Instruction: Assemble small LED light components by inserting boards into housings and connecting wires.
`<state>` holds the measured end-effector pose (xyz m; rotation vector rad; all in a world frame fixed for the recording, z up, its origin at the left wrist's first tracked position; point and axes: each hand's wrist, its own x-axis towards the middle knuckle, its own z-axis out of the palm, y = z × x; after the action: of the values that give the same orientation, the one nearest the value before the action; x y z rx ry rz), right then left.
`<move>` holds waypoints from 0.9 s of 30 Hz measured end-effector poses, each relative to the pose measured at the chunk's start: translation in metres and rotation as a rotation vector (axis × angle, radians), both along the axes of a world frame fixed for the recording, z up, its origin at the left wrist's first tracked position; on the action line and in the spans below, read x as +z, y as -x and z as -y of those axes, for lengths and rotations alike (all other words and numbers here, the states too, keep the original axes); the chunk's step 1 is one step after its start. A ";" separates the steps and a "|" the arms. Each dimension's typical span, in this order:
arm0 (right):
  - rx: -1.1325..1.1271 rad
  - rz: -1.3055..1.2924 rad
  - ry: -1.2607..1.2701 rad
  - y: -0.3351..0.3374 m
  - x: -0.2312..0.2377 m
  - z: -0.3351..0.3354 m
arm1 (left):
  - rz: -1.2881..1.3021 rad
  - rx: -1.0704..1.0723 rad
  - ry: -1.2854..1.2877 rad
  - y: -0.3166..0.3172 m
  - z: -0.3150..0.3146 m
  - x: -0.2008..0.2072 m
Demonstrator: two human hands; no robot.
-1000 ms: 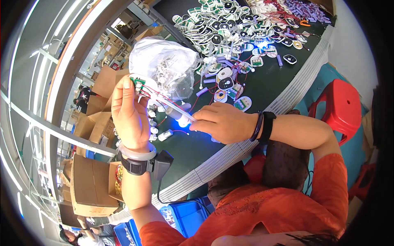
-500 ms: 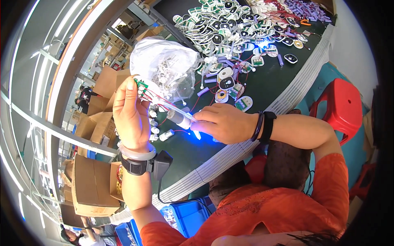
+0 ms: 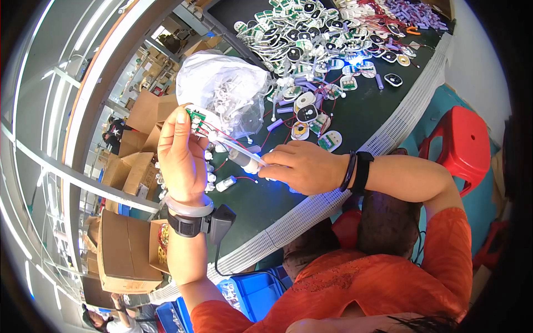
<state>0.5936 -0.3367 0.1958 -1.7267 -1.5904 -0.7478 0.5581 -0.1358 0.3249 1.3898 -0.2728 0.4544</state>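
My left hand [image 3: 182, 158] is raised over the table's left side, its thumb and fingers closed on a small green circuit board [image 3: 196, 119] set in a white plastic shell. Thin red and dark wires run off the board. From the board's side a pale, narrow plastic stem [image 3: 237, 146] slants down to my right hand [image 3: 302, 167], whose thumb and fingertips pinch its lower end. Just under the stem, close to my right fingertips, is a grey and white cylinder [image 3: 240, 159]; whether I touch it I cannot tell. A similar small cylinder [image 3: 225, 183] with a red wire lies on the table.
A clear bag [image 3: 222, 83] of white plastic parts stands behind my left hand. Shells with boards [image 3: 305, 39] are heaped at the back, purple batteries [image 3: 413, 14] far right. White mesh [image 3: 288, 226] lines the near edge. A red stool [image 3: 459, 144] stands right, cartons [image 3: 130, 250] left.
My left hand has shifted slightly right with the circuit board, turning its face more into view. The bright blue glow under my right fingers has faded. My right hand has barely moved.
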 end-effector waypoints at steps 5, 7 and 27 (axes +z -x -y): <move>-0.004 0.015 0.009 0.001 0.002 0.002 | -0.028 0.003 0.033 0.004 0.011 0.003; -0.014 0.056 0.006 0.003 0.001 0.003 | -0.037 -0.011 0.057 0.006 0.018 0.001; 0.001 -0.045 0.013 0.000 -0.002 -0.008 | -0.040 0.037 -0.046 0.128 -0.048 0.054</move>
<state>0.5935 -0.3288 0.1941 -1.7394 -1.5688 -0.6949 0.4301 -0.0882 0.3788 1.4495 -0.2264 0.4530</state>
